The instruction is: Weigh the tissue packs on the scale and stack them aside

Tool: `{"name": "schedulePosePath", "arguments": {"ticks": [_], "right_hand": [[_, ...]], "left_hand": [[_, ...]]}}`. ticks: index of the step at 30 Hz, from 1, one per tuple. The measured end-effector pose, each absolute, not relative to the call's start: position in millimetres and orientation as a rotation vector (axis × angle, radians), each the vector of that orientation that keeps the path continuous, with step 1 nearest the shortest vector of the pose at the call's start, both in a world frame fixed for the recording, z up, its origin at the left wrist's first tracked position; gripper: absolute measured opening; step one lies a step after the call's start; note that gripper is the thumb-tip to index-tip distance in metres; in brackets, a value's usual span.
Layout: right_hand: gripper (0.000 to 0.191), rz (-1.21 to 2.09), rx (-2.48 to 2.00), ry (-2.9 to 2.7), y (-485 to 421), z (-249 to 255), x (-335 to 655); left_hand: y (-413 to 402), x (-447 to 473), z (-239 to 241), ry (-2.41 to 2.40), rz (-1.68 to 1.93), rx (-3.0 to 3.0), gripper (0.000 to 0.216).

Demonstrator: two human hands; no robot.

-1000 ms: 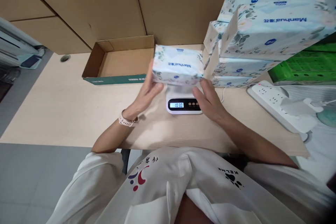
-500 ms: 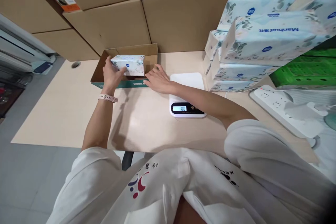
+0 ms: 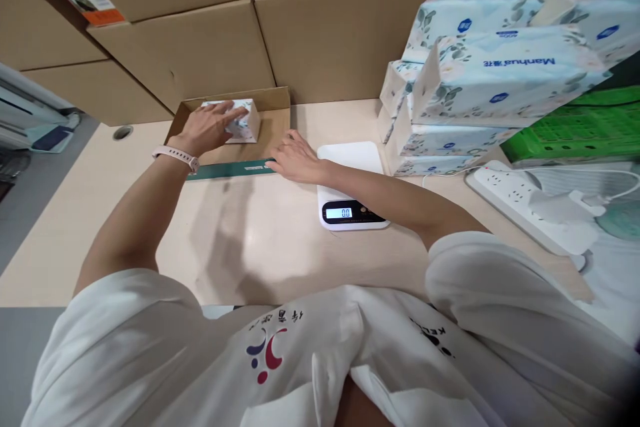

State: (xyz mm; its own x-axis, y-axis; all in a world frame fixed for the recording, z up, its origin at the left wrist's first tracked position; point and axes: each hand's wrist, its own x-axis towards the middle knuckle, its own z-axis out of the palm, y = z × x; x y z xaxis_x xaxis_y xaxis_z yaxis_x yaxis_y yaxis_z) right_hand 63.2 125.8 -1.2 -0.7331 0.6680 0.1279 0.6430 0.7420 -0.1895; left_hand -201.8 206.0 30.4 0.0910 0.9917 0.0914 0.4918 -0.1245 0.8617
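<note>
The small tissue pack [image 3: 246,127] lies inside the shallow box [image 3: 227,171], at about ten o'clock from the middle of the view. I judge it is light and soft, a paper block in thin film, so it should yield when squeezed, and the smooth film may slip a little. It is hardly fragile, but hard pressing could crease it. The better hold, I think, is across its two short ends, with flat fingers.

The left hand [image 3: 206,128] comes over the pack from its nine o'clock side, fingers spread and stretched along the top; its thumb is hidden, so I cannot tell whether it grips or only rests. Toward four o'clock of the pack, the right hand [image 3: 297,158] is at the box's near corner, fingers partly bent; whether it pinches the rim, I cannot tell. Further that way, the white scale [image 3: 350,155] reads 0.0. At three o'clock stand bigger tissue packs [image 3: 505,80], piled up.
</note>
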Motion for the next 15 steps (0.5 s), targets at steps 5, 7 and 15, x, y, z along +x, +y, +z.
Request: {"name": "schedulePosePath", "arguments": {"ticks": [5, 7, 15], "right_hand": [[0.053, 0.222, -1.038, -2.754, 125.4, -0.4, 63.5], [0.054, 0.245, -1.03, -2.759, 125.3, 0.7, 64.2], [0.053, 0.335, -1.071, -2.751, 121.9, 6.3, 64.9]], "left_hand": [[234.8, -243.3, 14.1, 1.734, 0.977, 1.697, 0.061], [241.6, -257.5, 8.9, 1.847, 0.99, 1.713, 0.068], [228.7, -249.4, 16.8, 1.952, 0.981, 1.696, 0.092]]}}
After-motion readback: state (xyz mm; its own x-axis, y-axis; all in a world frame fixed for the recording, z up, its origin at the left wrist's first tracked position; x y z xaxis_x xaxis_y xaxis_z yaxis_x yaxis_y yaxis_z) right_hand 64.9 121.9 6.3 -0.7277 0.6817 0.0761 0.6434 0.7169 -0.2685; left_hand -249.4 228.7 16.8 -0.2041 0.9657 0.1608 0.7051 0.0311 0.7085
